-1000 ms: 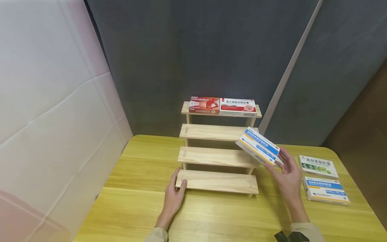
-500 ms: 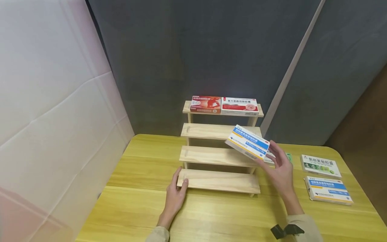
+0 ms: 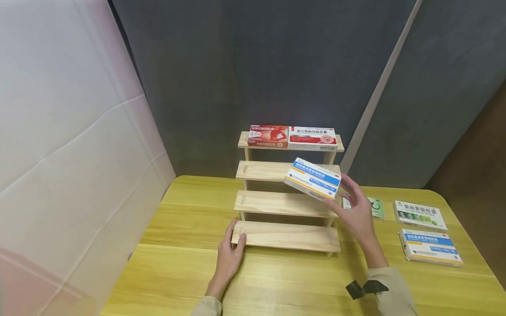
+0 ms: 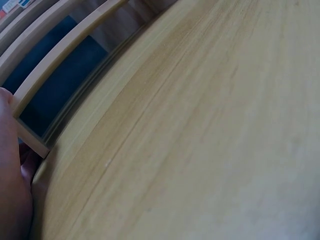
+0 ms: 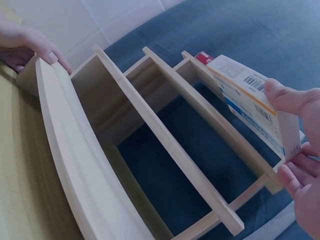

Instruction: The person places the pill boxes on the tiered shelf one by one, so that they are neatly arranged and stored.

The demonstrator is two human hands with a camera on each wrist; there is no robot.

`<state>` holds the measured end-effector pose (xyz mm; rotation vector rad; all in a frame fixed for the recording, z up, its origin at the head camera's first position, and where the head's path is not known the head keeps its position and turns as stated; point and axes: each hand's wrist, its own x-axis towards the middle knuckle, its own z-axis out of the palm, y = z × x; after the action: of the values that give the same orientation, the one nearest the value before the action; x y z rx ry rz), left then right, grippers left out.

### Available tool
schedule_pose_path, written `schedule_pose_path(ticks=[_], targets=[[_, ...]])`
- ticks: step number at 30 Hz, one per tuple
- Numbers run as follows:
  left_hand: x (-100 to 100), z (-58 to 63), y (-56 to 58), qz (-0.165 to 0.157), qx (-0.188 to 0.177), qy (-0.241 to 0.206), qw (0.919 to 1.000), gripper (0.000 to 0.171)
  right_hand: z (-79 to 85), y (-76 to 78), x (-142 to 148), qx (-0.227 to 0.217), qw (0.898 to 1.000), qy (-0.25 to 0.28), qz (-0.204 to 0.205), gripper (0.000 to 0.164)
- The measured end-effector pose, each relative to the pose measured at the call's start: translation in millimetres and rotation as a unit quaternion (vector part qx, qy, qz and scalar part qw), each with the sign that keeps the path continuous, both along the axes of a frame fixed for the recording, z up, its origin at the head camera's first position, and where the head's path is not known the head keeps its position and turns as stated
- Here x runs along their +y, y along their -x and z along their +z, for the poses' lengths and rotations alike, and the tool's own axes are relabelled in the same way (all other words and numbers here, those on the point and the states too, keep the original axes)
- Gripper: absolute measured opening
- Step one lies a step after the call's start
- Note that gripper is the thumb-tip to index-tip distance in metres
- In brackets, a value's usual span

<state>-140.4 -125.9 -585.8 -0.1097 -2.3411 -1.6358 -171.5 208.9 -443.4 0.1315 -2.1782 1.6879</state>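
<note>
A wooden four-step display rack (image 3: 284,235) stands on the table. My left hand (image 3: 230,254) grips the left end of its lowest step, thumb on top; in the left wrist view only part of that hand (image 4: 12,175) shows at the edge. My right hand (image 3: 356,213) pinches the right end of a white, blue and orange medicine box (image 3: 313,179), tilted in the air in front of the upper steps. The right wrist view shows the thumb (image 5: 287,97) on one face of this box and fingers beneath. On the top step lie a red medicine box (image 3: 268,136) and a white-and-red one (image 3: 312,138).
To the right on the table (image 3: 178,272) lie a white-and-green medicine box (image 3: 420,216) and another blue-and-white one (image 3: 431,247). A further green-and-white box (image 3: 377,208) is partly hidden behind my right hand. A grey curtain (image 3: 257,66) hangs behind; a pale sheet (image 3: 79,131) is at left.
My right hand has carried the blue-and-white medicine box leftward and slightly up, over the rack. More of the green-and-white box behind it shows. The left hand has kept its place on the rack.
</note>
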Motion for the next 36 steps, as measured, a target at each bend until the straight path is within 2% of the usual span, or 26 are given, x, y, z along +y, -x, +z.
schedule_pose_path(ticks=[18, 26, 31, 36], targets=[[-1, -0.4, 0.5, -0.005, 0.002, 0.009, 0.9999, 0.055, 10.6, 16.5, -13, 0.001, 0.997, -0.077, 0.010, 0.078], [-2, 0.0, 1.2, -0.008, 0.004, 0.000, 1.0000, 0.054, 16.6, 26.7, -23, 0.016, 0.992, -0.120, 0.031, 0.079], [-1, 0.6, 0.4, -0.005, 0.009, -0.003, 0.9999, 0.054, 23.0, 30.8, -30, 0.004, 0.985, -0.169, 0.028, 0.083], [-1, 0.5, 0.0, -0.004, 0.013, -0.009, 0.9999, 0.053, 27.8, 35.7, -35, -0.003, 0.981, -0.192, 0.033, 0.084]])
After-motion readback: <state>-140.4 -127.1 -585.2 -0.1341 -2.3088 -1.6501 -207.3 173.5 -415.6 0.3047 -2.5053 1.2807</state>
